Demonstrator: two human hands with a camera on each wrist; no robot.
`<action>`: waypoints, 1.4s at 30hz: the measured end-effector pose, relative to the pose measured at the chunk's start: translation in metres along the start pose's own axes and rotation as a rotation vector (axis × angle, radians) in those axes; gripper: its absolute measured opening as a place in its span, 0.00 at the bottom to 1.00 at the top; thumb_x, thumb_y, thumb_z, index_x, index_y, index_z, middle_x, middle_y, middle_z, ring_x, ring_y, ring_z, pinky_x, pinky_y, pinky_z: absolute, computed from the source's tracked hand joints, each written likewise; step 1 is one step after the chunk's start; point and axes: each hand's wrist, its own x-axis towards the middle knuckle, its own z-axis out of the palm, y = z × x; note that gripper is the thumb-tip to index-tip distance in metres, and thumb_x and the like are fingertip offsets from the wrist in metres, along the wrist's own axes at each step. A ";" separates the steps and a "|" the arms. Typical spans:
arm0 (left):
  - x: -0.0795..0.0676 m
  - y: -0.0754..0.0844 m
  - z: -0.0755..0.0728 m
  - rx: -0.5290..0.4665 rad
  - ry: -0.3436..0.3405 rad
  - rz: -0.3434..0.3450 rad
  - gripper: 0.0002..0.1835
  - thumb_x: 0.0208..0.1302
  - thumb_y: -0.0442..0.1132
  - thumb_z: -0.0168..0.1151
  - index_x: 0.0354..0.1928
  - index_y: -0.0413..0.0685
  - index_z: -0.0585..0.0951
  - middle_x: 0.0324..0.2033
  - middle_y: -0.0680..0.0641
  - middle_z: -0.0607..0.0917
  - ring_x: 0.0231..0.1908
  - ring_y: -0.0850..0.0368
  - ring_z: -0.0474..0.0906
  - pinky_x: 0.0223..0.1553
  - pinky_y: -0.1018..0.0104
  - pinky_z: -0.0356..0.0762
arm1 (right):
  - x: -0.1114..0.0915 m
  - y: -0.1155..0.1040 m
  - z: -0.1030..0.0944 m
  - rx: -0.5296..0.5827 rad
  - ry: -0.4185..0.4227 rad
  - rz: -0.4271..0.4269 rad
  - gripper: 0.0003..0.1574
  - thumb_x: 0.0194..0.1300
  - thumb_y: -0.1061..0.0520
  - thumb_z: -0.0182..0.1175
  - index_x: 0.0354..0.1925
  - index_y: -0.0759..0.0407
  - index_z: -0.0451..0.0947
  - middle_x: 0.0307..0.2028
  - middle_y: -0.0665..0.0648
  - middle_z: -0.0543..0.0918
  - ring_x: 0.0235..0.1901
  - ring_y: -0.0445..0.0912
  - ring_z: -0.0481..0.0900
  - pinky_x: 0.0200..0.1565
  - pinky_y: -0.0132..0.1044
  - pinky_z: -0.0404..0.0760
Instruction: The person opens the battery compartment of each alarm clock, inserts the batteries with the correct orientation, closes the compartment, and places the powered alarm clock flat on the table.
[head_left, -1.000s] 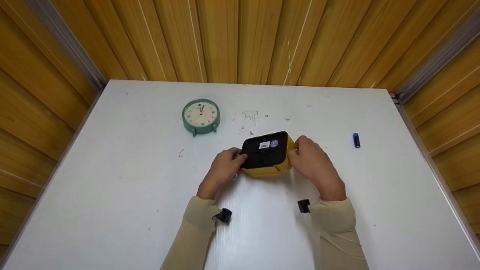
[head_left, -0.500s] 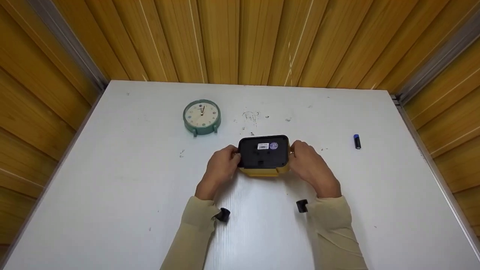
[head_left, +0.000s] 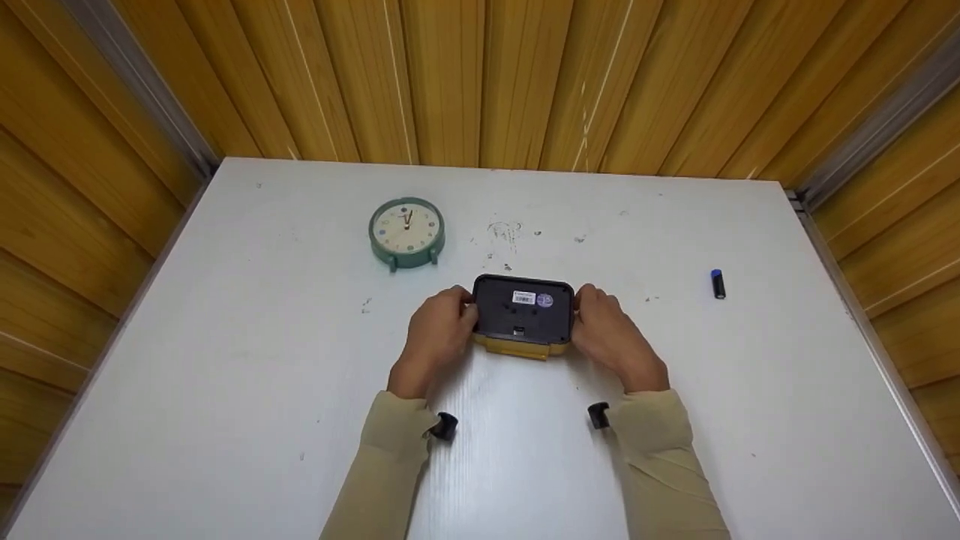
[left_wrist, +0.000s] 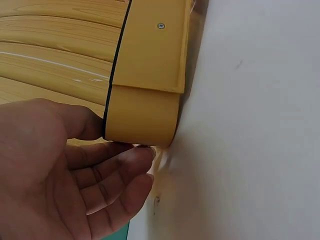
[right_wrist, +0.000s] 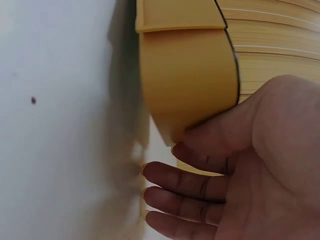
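Note:
A yellow rectangular clock (head_left: 523,309) has its black back turned up, with a white barcode label and a round purple sticker on it. My left hand (head_left: 437,330) pinches its left end. At the right end, my right hand (head_left: 611,330) holds it between thumb and fingers. In the left wrist view, the thumb of the left hand (left_wrist: 75,165) is at the black edge and the fingers are under the yellow end (left_wrist: 142,115). The right wrist view has the right hand (right_wrist: 250,145) with its thumb on the yellow corner. The clock's face points down, hidden, close over the white table.
A round green alarm clock (head_left: 407,232) lies face up on the white table (head_left: 225,360), behind and left of the hands. Off to the right is a black and blue battery (head_left: 718,284). Yellow wood-patterned panels (head_left: 442,82) rise behind the table.
The yellow clock has turned from a tilt to a flatter pose, its back facing up more squarely, and has come slightly left and nearer. My right hand has followed it leftward and down.

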 end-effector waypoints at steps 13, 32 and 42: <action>-0.005 -0.002 0.002 0.203 0.033 0.095 0.12 0.78 0.41 0.57 0.47 0.39 0.84 0.37 0.45 0.83 0.33 0.52 0.77 0.40 0.52 0.81 | 0.004 0.007 0.004 -0.016 0.027 -0.058 0.09 0.79 0.65 0.51 0.52 0.69 0.74 0.47 0.64 0.77 0.52 0.59 0.71 0.59 0.58 0.73; -0.005 -0.007 0.001 0.226 0.034 0.091 0.16 0.76 0.46 0.56 0.47 0.41 0.86 0.39 0.45 0.83 0.38 0.49 0.79 0.43 0.51 0.81 | 0.007 0.010 0.002 0.039 0.203 -0.145 0.12 0.75 0.61 0.59 0.52 0.67 0.76 0.49 0.63 0.78 0.52 0.57 0.73 0.54 0.54 0.76; -0.005 -0.010 -0.003 0.224 0.052 0.112 0.15 0.75 0.47 0.58 0.42 0.44 0.88 0.35 0.47 0.82 0.34 0.51 0.77 0.35 0.52 0.78 | 0.004 -0.013 0.012 -0.088 0.215 -0.275 0.09 0.72 0.60 0.67 0.47 0.63 0.80 0.45 0.58 0.78 0.48 0.54 0.72 0.54 0.51 0.77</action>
